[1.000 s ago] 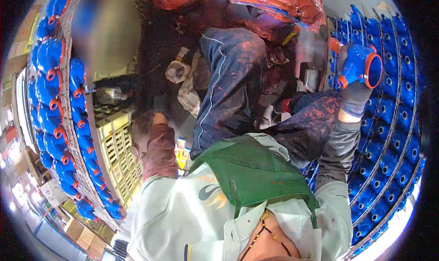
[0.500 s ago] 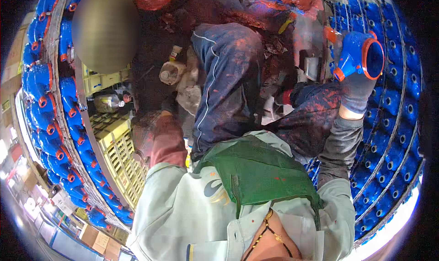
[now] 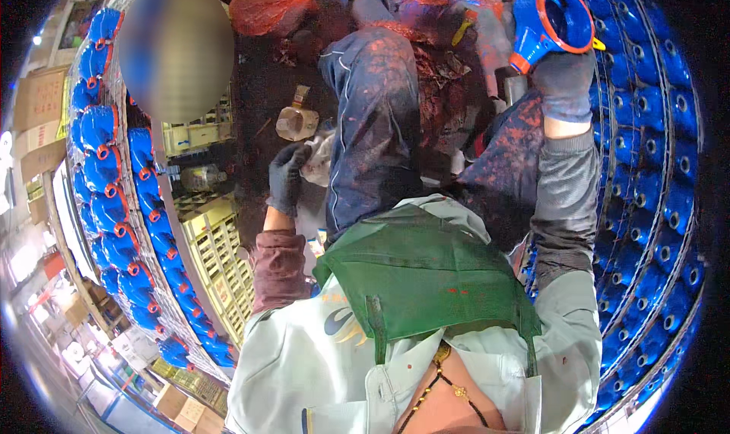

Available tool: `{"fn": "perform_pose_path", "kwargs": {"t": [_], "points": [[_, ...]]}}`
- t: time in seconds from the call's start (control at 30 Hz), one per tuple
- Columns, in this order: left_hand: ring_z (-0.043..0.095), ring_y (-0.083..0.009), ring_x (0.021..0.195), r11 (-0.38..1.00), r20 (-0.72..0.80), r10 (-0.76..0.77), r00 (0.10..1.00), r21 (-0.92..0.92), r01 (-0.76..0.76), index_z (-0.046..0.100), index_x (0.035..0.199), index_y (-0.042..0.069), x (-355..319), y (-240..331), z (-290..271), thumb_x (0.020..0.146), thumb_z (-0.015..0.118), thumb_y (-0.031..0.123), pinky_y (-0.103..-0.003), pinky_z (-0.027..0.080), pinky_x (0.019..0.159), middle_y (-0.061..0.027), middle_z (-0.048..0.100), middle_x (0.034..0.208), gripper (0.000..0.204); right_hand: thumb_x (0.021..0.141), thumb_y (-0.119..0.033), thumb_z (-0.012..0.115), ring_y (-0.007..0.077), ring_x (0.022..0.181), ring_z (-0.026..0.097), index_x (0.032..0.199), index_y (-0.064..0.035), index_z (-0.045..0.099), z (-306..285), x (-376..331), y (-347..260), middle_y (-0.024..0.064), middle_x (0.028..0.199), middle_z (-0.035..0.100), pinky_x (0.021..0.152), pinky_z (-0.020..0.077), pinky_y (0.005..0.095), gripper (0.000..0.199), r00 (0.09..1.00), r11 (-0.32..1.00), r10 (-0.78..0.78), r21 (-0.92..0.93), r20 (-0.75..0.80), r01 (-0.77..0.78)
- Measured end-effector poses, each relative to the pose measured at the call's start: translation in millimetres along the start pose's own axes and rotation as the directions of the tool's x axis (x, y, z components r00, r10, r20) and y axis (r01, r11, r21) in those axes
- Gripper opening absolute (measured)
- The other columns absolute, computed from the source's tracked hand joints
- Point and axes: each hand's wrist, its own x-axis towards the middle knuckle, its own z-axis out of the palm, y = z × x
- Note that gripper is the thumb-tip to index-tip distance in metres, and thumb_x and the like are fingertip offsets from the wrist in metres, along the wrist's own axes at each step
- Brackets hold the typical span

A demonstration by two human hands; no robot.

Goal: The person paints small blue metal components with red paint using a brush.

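I am seeing my gloved right hand (image 3: 564,80) lifting the blue plastic funnel-shaped part with the orange rim (image 3: 549,19) higher than a moment ago, fingers closed round its neck. Left of that part, my left hand (image 3: 287,177) is resting loosely curled by a white cloth (image 3: 319,160); its grip is unclear.

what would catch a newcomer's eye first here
The raised right hand in a dark glove, holding a blue funnel-shaped part with an orange rim at the upper right. Behind it, rows of similar blue parts fill the right side, and more line a rack on the left. The gloved left hand rests by a pale rag at centre left.
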Motion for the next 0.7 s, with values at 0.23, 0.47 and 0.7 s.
{"fn": "perform_pose_path", "kwargs": {"t": [0.23,0.47,0.7], "points": [[0.058,-0.0082,0.082,0.831,-0.016,0.339,0.941,0.474,-0.291,0.069,0.103,-0.002,-26,53,25,0.091,0.064,0.019,-0.024,0.047,0.074,-0.0052,0.068,0.088,0.025,0.088,-0.016,0.064,0.0222,0.112,0.060,0.123,-0.0039,0.056,-6,-14,7,0.0106,0.122,0.062,0.098,0.0464,0.0351,0.038,0.994,0.969,0.110,0.226,-0.028,-0.101],[0.059,-0.0207,0.090,0.661,0.055,0.418,0.907,0.666,-0.345,0.066,0.096,-0.001,-32,69,39,0.091,0.061,0.015,-0.032,0.047,0.084,-0.0085,0.065,0.098,0.017,0.087,-0.016,0.064,0.0225,0.112,0.060,0.124,-0.0040,0.056,-1,-24,15,0.0108,0.122,0.063,0.098,0.0463,0.0351,0.039,0.977,0.887,0.212,0.415,0.019,-0.201],[0.058,-0.0212,0.103,0.700,0.272,0.373,0.887,0.545,-0.462,0.063,0.103,0.003,-39,57,73,0.089,0.062,0.014,-0.032,0.043,0.091,-0.0120,0.062,0.105,0.018,0.087,-0.016,0.065,0.0227,0.113,0.060,0.124,-0.0041,0.056,19,-15,12,0.0109,0.122,0.063,0.098,0.0463,0.0350,0.040,0.958,0.747,0.271,0.606,0.094,-0.271]]}}
